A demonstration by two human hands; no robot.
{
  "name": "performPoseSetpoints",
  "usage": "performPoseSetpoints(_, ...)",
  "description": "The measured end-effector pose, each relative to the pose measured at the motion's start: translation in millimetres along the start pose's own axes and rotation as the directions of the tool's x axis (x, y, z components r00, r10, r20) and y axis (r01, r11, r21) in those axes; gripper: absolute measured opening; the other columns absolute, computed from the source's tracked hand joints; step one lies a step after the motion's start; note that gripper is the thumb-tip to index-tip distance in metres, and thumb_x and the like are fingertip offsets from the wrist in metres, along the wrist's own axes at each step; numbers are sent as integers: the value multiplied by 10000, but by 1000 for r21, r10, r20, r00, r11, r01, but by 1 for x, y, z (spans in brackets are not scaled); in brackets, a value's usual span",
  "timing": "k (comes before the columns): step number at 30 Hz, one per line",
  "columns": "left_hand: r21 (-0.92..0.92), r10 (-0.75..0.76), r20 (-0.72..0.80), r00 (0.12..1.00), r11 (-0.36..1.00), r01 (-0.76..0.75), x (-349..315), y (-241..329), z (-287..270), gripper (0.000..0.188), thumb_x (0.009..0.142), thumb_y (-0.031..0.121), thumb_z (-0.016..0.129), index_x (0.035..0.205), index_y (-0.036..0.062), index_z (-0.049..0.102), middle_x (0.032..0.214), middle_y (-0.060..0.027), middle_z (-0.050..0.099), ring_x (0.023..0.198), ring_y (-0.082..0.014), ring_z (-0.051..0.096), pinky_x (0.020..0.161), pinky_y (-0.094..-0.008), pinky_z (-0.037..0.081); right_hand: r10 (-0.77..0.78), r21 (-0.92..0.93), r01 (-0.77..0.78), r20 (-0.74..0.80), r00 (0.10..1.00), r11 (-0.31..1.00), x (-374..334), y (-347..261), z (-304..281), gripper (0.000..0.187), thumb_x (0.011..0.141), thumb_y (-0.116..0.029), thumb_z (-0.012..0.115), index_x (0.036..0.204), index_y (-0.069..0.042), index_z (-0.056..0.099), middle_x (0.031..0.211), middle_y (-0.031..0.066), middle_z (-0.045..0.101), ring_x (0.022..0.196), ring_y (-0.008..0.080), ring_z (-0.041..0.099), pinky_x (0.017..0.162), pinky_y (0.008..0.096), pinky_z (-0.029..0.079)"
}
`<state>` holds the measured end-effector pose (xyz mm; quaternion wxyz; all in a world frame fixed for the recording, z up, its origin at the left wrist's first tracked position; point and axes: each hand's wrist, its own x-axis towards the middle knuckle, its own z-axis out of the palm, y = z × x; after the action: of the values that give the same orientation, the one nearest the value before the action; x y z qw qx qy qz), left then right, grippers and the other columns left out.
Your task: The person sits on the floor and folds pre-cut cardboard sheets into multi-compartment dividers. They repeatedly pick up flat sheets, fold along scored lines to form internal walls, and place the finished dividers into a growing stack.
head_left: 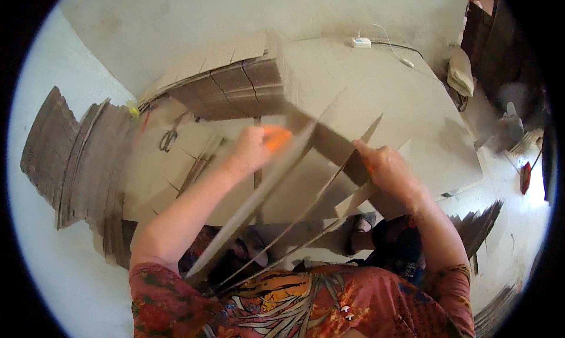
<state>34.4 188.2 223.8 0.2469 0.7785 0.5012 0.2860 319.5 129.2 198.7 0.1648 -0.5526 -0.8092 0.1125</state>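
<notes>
My left hand (259,147) is closed on a long cardboard strip (250,205), seen nearly edge-on and slanting down toward my body. Something orange covers its fingertips. To the right, my right hand (388,170) grips more cardboard strips (341,147), which cross the first at angles like a slotted divider. Orange shows at these fingers too. The pieces are held up over the near edge of the table and are partly blurred, so I cannot tell exactly how they join.
A tall stack of slotted cardboard sheets (235,88) stands on the table (365,79) toward the wall. Dark-handled scissors (169,141) lie left of it. More cardboard stacks (88,161) stand at the far left. A white adapter (361,42) with a cable rests at the back.
</notes>
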Motion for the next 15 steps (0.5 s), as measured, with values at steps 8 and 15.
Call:
performPoseSetpoints(8,798,448,-359,819,603,20,120,-65,-68,492,832,332,613,1179,-3,521,1263,-176,478,1145,-351,456,927,-395,409,90,-201,-88,0,996,976,57,65,6,478,767,-42,503,1240,-101,482,752,194,605,718,368,595,621,452,480)
performPoseSetpoints(15,630,58,-195,979,773,80,174,-64,-100,298,850,243,571,1047,25,619,972,-195,621,935,-327,587,804,-400,460,183,-399,-189,-54,982,897,93,109,-5,549,789,-67,545,1310,-92,374,818,155,623,782,324,620,664,416,506)
